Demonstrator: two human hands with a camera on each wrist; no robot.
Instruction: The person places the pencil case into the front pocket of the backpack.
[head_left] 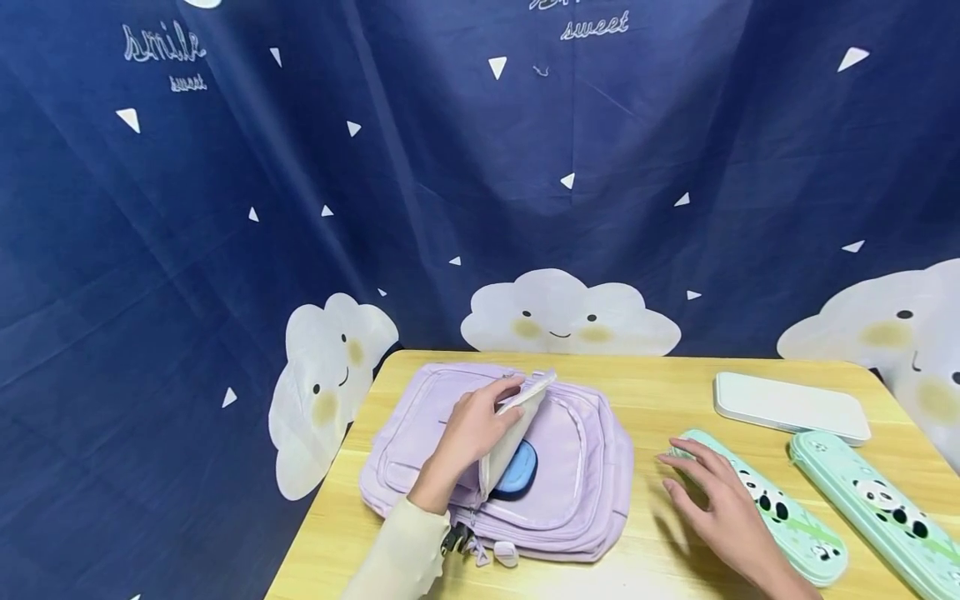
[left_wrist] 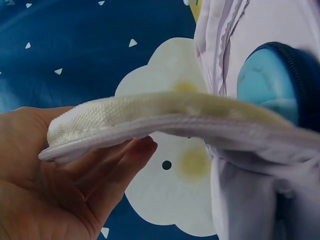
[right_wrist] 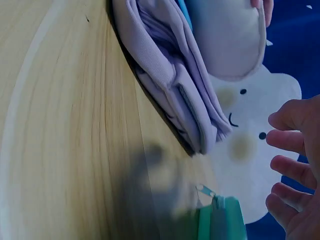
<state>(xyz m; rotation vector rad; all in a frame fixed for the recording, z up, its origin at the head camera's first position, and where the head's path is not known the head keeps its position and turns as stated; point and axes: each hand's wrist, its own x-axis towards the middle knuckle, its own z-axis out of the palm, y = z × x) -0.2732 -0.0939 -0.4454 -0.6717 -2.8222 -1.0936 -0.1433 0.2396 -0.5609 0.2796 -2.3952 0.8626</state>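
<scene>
A lilac backpack [head_left: 427, 417] lies flat on the table. My left hand [head_left: 474, 425] grips the raised front flap [head_left: 517, 433] of the bag by its edge; the left wrist view shows the flap [left_wrist: 165, 115] between thumb and fingers. Beneath it sits a small rounded blue zip case [head_left: 519, 471], partly hidden by the flap. My right hand [head_left: 720, 504] hovers with spread, slightly bent fingers by the zip end of a mint-green panda pencil case [head_left: 772, 504]. Nothing is held in it, as the right wrist view also shows with the hand [right_wrist: 300, 170] apart from the pencil case [right_wrist: 222, 220].
A second mint panda pencil case [head_left: 877, 500] lies to the right. Behind both is a white flat case [head_left: 791, 406]. Zip pulls and a light tag [head_left: 506, 552] hang off the backpack's near edge. A dark blue curtain [head_left: 480, 167] with clouds closes off the table's far side.
</scene>
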